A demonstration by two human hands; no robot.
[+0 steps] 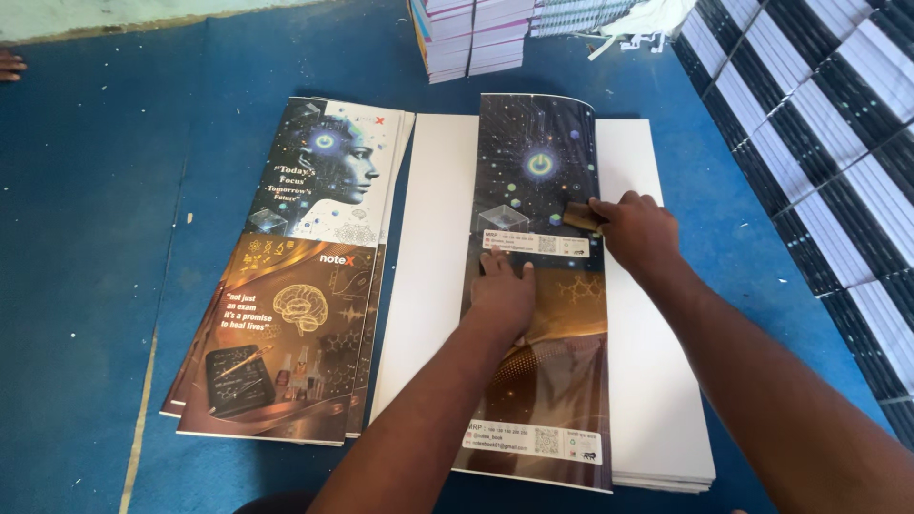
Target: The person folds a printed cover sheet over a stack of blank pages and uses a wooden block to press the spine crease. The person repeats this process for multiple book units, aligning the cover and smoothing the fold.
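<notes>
While flat on the white sheet stack [433, 286], looks thin, glossy, floppy: printed cover sheet [547, 381]. Left hand [503, 295] spread, pressing mid-sheet; right hand [636, 228] closed around small brown block [581, 217] at right edge. Best lifted by long edges, probably.

Soft daylight falls evenly from above my view; my arms throw faint shadows, the glossy cover [538, 286] shows slight sheen, edges bend.

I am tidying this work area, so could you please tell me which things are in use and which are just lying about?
In use: left hand pressing printed cover sheet; right hand holding small brown block; white sheet stack.

Lying about: cover pile; book stack; bound rows.
</notes>
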